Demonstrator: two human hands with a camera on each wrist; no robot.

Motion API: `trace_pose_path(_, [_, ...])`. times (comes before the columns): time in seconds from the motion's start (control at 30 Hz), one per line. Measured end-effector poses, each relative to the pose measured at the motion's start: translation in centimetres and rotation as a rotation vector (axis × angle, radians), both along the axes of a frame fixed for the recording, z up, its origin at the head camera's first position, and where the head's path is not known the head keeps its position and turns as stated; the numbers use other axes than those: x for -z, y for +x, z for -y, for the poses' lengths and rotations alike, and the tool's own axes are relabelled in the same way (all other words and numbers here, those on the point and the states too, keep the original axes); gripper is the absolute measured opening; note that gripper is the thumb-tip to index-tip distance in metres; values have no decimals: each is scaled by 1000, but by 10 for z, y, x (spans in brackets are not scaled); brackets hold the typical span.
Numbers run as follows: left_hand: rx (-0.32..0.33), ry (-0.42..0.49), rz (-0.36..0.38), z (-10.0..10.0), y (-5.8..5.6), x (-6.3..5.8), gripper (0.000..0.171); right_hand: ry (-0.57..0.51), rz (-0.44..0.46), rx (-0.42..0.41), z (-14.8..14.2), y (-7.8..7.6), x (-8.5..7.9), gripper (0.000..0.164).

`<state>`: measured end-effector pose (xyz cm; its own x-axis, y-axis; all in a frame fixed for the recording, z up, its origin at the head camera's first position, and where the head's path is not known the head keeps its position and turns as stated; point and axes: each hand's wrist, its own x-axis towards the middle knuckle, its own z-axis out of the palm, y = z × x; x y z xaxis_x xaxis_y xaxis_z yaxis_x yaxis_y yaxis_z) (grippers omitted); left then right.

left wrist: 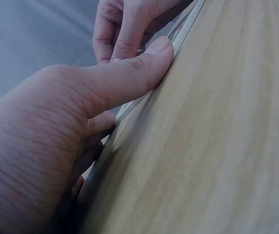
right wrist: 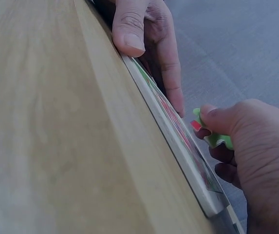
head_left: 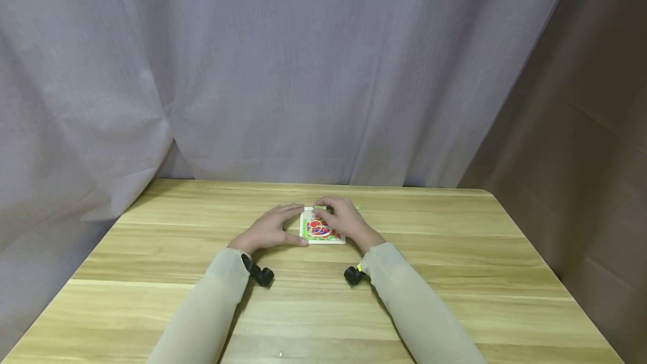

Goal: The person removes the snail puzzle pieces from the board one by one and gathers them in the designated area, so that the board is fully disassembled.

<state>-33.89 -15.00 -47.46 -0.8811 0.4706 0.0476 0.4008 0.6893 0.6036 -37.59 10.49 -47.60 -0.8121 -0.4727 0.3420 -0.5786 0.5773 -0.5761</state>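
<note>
On the table lies a small jigsaw puzzle board with a white rim and a red, green and purple picture. Its upper left part looks pale. My left hand lies along the board's left side, thumb on the near corner and straight fingers at the far one. Above the board, my right hand pinches a green and red puzzle piece between thumb and fingers. In the right wrist view the piece is held just off the board. The right hand covers the board's upper right part in the head view.
A bit of green shows just beyond the right hand; what it is cannot be told. The wooden table reaches back to a grey curtain. Another, brownish drape hangs along the right side.
</note>
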Motion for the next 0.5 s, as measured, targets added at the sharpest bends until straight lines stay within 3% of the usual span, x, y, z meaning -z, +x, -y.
trace_pose_path(0.5, [-3, -7, 13, -2, 2, -2, 105, -60, 13, 21, -5, 1, -3, 23])
